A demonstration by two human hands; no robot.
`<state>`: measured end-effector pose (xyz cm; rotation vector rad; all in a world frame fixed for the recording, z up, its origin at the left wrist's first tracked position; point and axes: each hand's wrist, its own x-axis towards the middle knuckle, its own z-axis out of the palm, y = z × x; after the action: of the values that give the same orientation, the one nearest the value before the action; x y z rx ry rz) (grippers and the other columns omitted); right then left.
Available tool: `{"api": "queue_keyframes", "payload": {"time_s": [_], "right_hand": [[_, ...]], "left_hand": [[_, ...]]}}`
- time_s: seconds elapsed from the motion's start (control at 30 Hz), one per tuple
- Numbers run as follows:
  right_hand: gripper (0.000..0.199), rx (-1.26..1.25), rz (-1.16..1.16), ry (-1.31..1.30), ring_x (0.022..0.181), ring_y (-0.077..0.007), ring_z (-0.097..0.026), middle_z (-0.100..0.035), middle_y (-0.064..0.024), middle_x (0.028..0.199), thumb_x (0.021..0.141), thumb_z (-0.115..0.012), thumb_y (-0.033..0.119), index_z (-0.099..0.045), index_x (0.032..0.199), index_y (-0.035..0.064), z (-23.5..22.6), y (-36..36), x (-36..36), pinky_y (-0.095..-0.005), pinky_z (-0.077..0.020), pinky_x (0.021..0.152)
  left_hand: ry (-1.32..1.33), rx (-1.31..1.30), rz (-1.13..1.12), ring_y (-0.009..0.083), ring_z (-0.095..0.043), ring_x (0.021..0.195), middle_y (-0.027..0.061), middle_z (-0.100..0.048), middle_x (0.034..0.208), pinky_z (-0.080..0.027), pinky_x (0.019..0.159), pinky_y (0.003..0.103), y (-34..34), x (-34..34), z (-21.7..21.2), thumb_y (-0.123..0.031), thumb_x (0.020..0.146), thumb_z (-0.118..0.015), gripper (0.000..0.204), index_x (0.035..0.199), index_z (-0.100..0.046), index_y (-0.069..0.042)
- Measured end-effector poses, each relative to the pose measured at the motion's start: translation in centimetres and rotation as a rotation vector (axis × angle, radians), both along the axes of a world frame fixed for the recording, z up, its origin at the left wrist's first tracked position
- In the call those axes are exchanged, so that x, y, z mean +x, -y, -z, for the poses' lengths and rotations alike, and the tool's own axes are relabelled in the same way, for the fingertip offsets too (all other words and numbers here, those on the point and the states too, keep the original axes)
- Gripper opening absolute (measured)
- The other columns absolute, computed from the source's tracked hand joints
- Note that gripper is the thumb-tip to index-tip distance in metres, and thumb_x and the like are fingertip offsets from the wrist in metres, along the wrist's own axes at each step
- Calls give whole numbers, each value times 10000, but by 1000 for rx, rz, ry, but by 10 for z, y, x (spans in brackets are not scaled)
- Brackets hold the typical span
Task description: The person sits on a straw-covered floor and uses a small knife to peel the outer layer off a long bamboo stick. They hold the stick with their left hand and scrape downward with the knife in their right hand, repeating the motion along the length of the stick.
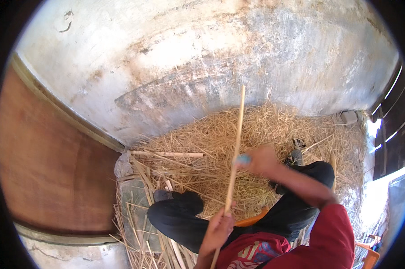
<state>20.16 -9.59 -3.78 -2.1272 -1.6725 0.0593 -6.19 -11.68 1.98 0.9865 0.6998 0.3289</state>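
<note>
Left hand [220, 227]: fingers closed around the stick [239, 130]. The stick extends from below this hand, up past the left side of the right hand [261, 160]. Right hand: blurred, curled around a blue item [243, 159] at the stick. Straw [216, 127] lies beyond both hands.

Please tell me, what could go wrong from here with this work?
The blurred right hand holds a light-blue object at the long stick; if it has an edge, which I cannot tell, a slip might cut the left hand gripping lower down. The loose straw-like strips around the right shoe could slide underfoot.
</note>
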Motion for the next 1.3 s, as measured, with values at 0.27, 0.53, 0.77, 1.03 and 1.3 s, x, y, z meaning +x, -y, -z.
{"api": "queue_keyframes", "payload": {"time_s": [0.27,0.53,0.77,1.03,1.3], "right_hand": [[664,400,-273,144,408,-218,-485,-444,-34,454,606,-650,740,-464,490,113,-13,3,-3,-366,-373,446],[639,294,93,122,366,-227,-503,-484,-57,428,710,-602,714,-551,512,108,-4,-11,44,-370,-422,413],[629,395,-200,229,363,-209,-489,-457,-43,418,702,-617,714,-565,521,113,-10,-8,43,-355,-391,401],[810,-113,660,-75,459,-146,-462,-458,-5,489,824,-220,810,-529,558,110,9,-28,188,-375,-409,440],[702,31,85,70,527,-254,-605,-573,-99,541,838,-399,727,-632,700,79,-60,-12,57,-405,-441,449]], "left_hand": [[34,-76,17,38,-311,532,-40,-345,632,-275,481,183,-5,0,-8,-231,1027,-354,388,1344,-402,-12],[3,23,50,44,-301,507,-47,-333,601,-274,475,194,9,0,-10,-204,1013,-371,389,1345,-397,-4],[-37,109,52,39,-323,557,-47,-351,646,-291,510,185,22,-18,-7,-189,1009,-376,385,1350,-394,-11],[-295,-55,150,62,-441,759,-37,-490,884,-394,665,195,49,-35,-52,-248,979,-479,468,1389,-398,-37],[-90,208,6,56,-367,529,-12,-422,637,-309,482,193,12,-26,-25,-234,997,-419,488,1412,-307,-3]]}}
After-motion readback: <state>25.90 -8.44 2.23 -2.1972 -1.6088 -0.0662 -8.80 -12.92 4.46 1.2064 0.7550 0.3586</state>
